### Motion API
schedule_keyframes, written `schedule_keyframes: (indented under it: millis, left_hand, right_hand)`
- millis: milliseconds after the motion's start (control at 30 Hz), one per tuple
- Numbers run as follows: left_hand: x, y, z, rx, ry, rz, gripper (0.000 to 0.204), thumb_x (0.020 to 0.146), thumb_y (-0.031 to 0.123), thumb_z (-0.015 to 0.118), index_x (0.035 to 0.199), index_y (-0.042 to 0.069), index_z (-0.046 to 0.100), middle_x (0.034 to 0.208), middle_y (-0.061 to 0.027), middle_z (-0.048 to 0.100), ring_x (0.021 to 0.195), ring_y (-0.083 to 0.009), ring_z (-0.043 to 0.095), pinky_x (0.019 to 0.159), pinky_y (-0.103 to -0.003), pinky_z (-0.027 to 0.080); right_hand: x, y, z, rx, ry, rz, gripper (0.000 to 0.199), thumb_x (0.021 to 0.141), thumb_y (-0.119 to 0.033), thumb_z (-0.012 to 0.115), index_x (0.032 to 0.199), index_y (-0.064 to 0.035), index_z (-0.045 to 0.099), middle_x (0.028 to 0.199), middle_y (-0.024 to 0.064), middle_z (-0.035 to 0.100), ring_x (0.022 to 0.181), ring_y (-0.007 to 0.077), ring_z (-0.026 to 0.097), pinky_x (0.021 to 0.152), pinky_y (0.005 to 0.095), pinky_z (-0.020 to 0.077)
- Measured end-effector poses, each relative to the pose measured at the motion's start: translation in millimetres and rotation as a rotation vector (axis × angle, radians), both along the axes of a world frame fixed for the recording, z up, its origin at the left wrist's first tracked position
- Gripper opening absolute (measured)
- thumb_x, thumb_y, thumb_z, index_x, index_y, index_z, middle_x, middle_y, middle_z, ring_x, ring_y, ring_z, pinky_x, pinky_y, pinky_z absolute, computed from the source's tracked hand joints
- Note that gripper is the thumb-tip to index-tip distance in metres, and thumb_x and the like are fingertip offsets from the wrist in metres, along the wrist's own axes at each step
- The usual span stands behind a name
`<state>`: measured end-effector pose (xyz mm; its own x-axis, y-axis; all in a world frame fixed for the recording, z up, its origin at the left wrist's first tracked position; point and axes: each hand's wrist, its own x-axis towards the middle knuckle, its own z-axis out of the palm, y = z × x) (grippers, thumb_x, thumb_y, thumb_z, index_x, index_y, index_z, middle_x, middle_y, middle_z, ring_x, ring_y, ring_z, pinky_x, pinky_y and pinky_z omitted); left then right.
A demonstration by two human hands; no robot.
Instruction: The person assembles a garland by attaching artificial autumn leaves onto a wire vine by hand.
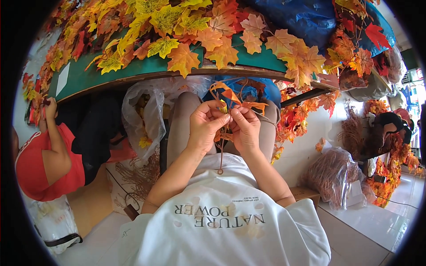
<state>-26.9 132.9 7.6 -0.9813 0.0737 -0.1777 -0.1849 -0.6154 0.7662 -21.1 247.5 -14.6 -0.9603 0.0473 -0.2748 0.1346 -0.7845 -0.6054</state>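
Observation:
Above my lap, my left hand (207, 126) and my right hand (246, 128) meet with fingertips pinched together. They work on an artificial leaf garland with a thin brown stem (221, 153) that hangs down between them and ends in a small loop on my shirt. Orange leaves (231, 95) of the garland stick up beyond my fingers. A small yellow leaf (223, 107) shows at my left fingertips. My right thumb and index finger close on the stem beside it. The exact join between the fingertips is hidden.
A green-topped table (128, 73) piled with artificial autumn leaves (184, 60) spans ahead. A clear plastic bag (143, 115) hangs beneath its edge. At left sits a person in red (57, 159). A bag of brown stems (336, 175) stands on the right.

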Motion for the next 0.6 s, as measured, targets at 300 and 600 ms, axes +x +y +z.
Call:
schedule_keyframes:
  millis: [300, 600]
  left_hand:
    - [4, -1, -13, -0.055, 0.044, 0.027, 0.033, 0.075, -0.013, 0.061, 0.105, 0.000, 0.057, 0.082, -0.0052, 0.062, 0.075, -0.0093, 0.060, 0.070, -0.022, 0.051]
    - [10, -4, -30, -0.481, 0.260, 0.091, 0.032, 0.074, -0.009, 0.064, 0.104, 0.002, 0.060, 0.079, -0.0038, 0.058, 0.070, -0.0102, 0.058, 0.062, -0.022, 0.048]
  right_hand:
    - [5, 1, -10, 0.185, 0.051, -0.019, 0.008, 0.079, 0.002, 0.067, 0.082, -0.0017, 0.060, 0.084, 0.0030, 0.063, 0.071, 0.0071, 0.057, 0.066, 0.0205, 0.0479]
    - [11, 19, -13, 0.379, 0.135, 0.149, 0.018, 0.082, 0.000, 0.064, 0.100, 0.0026, 0.061, 0.094, 0.0046, 0.065, 0.086, 0.0120, 0.061, 0.077, 0.0255, 0.0501]
